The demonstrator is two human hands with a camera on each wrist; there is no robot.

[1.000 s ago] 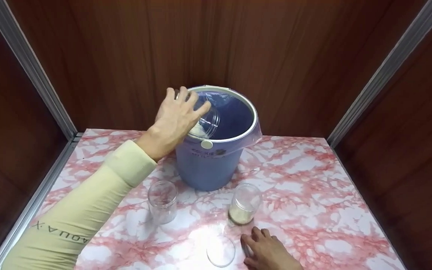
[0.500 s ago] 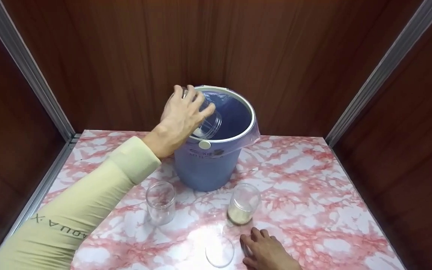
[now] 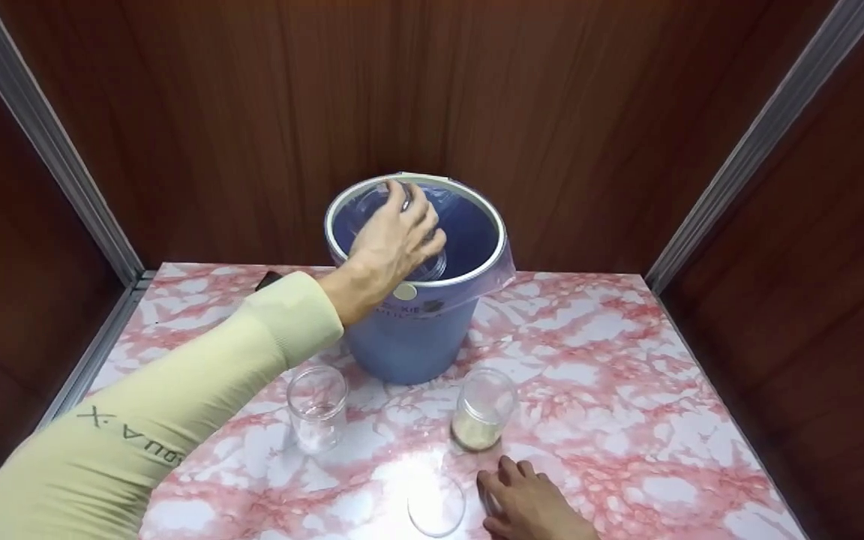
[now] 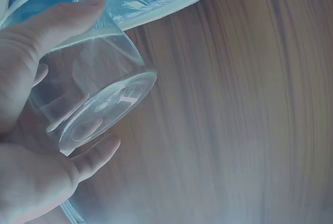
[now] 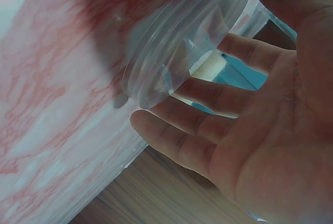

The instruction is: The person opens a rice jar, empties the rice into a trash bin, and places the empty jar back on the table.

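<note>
My left hand (image 3: 398,232) grips a clear jar (image 4: 99,78), tipped mouth-down inside the rim of a blue bin (image 3: 409,345). In the left wrist view the jar's round base faces up, with thumb and fingers around its wall; no grains show in the visible part. At the front of the table my right hand (image 3: 533,502) holds a clear round lid (image 5: 192,41) on edge between thumb and fingertips. Just beyond it stands a clear jar with pale grains (image 3: 477,429) at the bottom.
A second clear jar (image 3: 318,409) stands front left of the bin. A clear disc (image 3: 436,508) lies in the bright glare. Part of a dark object (image 3: 268,280) shows behind the left sleeve. Brown wood-look walls (image 3: 214,150) enclose the marbled table (image 3: 597,352).
My left hand has moved right and deeper over the bin, tipping its jar further. The pale grains seen in that jar earlier are no longer visible. My right hand has stayed in place.
</note>
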